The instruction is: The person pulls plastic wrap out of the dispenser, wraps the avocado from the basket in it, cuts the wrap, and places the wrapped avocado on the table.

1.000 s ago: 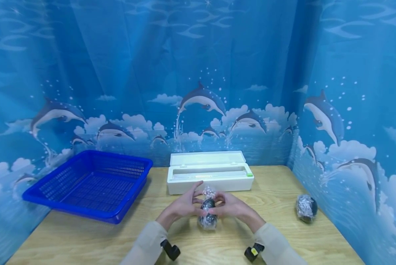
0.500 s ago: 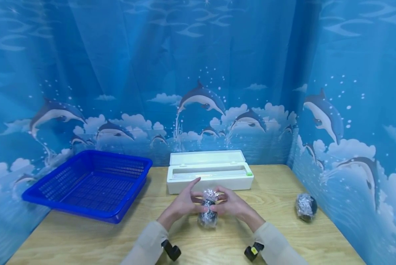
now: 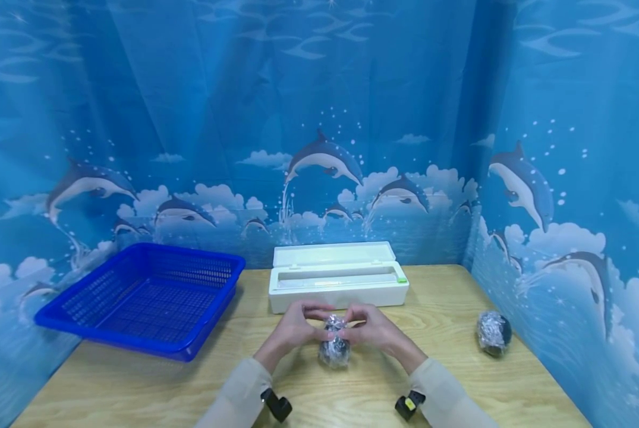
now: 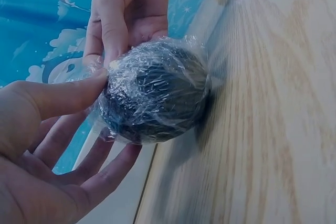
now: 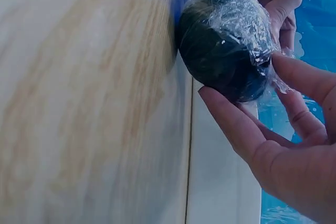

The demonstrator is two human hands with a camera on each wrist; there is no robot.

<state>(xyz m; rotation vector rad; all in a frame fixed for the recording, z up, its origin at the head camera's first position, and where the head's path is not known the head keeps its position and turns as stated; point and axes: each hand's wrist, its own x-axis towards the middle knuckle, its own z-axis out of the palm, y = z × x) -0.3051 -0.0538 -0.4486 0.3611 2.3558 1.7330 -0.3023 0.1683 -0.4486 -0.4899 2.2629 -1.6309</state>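
A dark oval thing [image 3: 334, 355] wrapped in clear cling film [image 4: 126, 80] rests on the table in front of me. My left hand [image 3: 296, 327] grips it from the left, thumb on the near side at the bunched film, fingers around the far side. From the right, my right hand [image 3: 371, 328] pinches the gathered film with its thumb, and in the right wrist view its fingertips touch the wrapped thing's [image 5: 223, 45] underside. Both thumbs nearly meet over the wrap. Just beyond the hands sits a white cling film dispenser [image 3: 340, 295] with its lid raised.
On the left of the table [image 3: 137, 392] stands a blue perforated plastic basket [image 3: 191, 351]. A second film-wrapped dark thing [image 3: 494, 333] lies near the right edge. A dolphin-printed curtain [image 3: 319, 89] closes off the back and sides.
The film's upper end, which stood up between my hands, is now pressed down lower. My left index finger has come down from its raised position and bent over toward the right hand.
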